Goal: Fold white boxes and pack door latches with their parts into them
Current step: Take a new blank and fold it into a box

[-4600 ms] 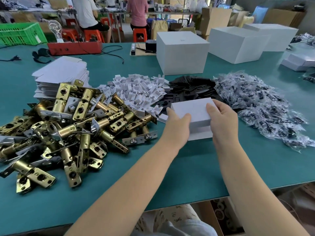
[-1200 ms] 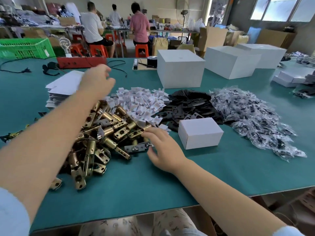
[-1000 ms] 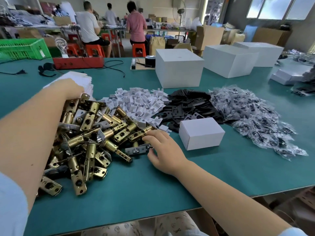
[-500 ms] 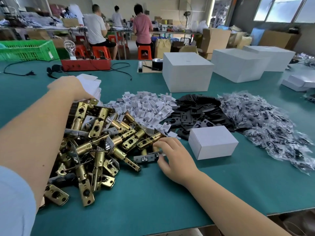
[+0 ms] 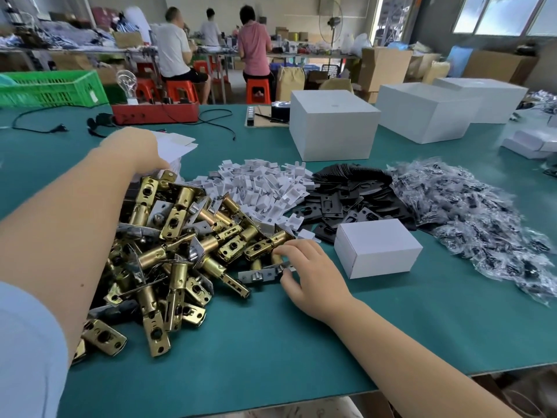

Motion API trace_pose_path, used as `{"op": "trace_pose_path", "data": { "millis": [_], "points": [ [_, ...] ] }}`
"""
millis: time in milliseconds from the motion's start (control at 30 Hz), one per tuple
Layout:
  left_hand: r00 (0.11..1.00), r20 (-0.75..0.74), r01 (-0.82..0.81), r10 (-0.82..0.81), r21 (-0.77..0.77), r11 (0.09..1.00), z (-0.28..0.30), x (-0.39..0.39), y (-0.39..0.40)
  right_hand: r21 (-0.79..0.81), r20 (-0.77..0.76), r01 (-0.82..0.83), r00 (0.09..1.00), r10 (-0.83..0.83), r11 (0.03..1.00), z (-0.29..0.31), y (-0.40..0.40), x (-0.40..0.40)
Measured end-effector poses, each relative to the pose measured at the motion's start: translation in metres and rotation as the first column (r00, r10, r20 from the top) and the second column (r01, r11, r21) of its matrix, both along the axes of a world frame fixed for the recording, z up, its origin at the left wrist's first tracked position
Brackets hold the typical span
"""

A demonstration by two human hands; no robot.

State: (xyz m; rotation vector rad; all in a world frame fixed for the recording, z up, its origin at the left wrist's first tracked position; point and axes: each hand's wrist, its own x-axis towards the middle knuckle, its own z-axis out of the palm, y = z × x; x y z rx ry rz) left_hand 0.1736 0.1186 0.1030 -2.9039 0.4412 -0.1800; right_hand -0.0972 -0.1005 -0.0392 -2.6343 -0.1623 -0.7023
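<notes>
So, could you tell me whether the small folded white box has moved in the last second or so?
No. The small folded white box sits in the same spot, beside the black plates and touching the bagged parts; only the camera shifted.

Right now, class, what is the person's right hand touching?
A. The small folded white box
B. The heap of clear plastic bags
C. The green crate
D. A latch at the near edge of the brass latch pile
D: the right hand has its fingers on a latch with a silver faceplate at the pile's near edge, apart from the small white box beside it.
</notes>
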Motion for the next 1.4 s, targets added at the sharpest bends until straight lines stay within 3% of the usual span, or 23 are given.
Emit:
{"op": "trace_pose_path", "data": {
  "millis": [133, 233, 467, 533, 600, 700, 800, 900, 967, 1067, 1133, 1267, 1400],
  "points": [
    [0.99, 0.058, 0.125, -0.132, 0.122, 0.985, 0.002, -0.004, -0.001, 0.006, -0.017, 0.001, 1.0, 0.0, 1.0, 0.0, -0.001, 0.001],
    [0.982, 0.147, 0.086, -0.116, 0.198, 0.976, -0.001, -0.011, -0.005, 0.015, -0.028, -0.002, 1.0, 0.002, 1.0, 0.0, -0.002, 0.001],
    [0.939, 0.336, -0.084, 0.066, 0.039, 0.996, 0.009, -0.031, -0.006, 0.028, -0.054, 0.002, 0.999, 0.0, 1.0, 0.0, -0.003, 0.001],
    [0.904, 0.428, 0.023, 0.005, -0.06, 0.998, 0.018, -0.038, -0.009, 0.038, -0.066, 0.002, 0.998, 0.0, 0.999, 0.0, -0.004, 0.001],
    [0.824, 0.56, 0.244, -0.081, -0.223, 0.944, 0.025, -0.052, -0.018, 0.072, -0.078, 0.004, 0.997, 0.001, 0.997, -0.001, -0.004, 0.001],
    [0.778, 0.62, 0.494, -0.102, -0.503, 0.709, 0.026, -0.096, -0.044, 0.18, -0.075, 0.025, 0.997, -0.011, 0.983, -0.002, -0.007, 0.001],
    [0.89, 0.443, 0.446, -0.105, -0.805, 0.391, 0.005, -0.14, -0.072, 0.346, -0.099, 0.064, 0.995, -0.031, 0.936, -0.002, -0.01, 0.0],
    [0.959, 0.126, 0.163, -0.255, -0.978, 0.128, -0.032, -0.176, -0.087, 0.57, -0.076, 0.066, 0.997, -0.028, 0.819, -0.002, -0.012, 0.0],
    [0.926, -0.035, -0.026, -0.377, -0.999, 0.027, -0.059, -0.194, -0.096, 0.672, -0.02, 0.055, 0.998, -0.056, 0.738, 0.0, -0.014, -0.001],
    [0.861, -0.125, -0.191, -0.493, -0.978, -0.086, -0.09, -0.211, -0.103, 0.805, 0.028, 0.032, 0.995, -0.092, 0.592, -0.001, -0.02, -0.002],
    [0.822, -0.132, -0.222, -0.554, -0.97, -0.098, -0.103, -0.212, -0.1, 0.829, 0.019, 0.041, 0.995, -0.102, 0.557, -0.002, -0.023, -0.002],
    [0.737, -0.16, -0.241, -0.657, -0.97, -0.034, -0.116, -0.206, -0.091, 0.84, -0.013, 0.075, 0.993, -0.119, 0.537, -0.002, -0.025, -0.001],
    [0.863, -0.114, -0.101, -0.492, -0.993, 0.054, -0.122, -0.207, -0.094, 0.836, 0.024, 0.038, 0.994, -0.105, 0.548, 0.0, -0.025, -0.003]
  ]
}}
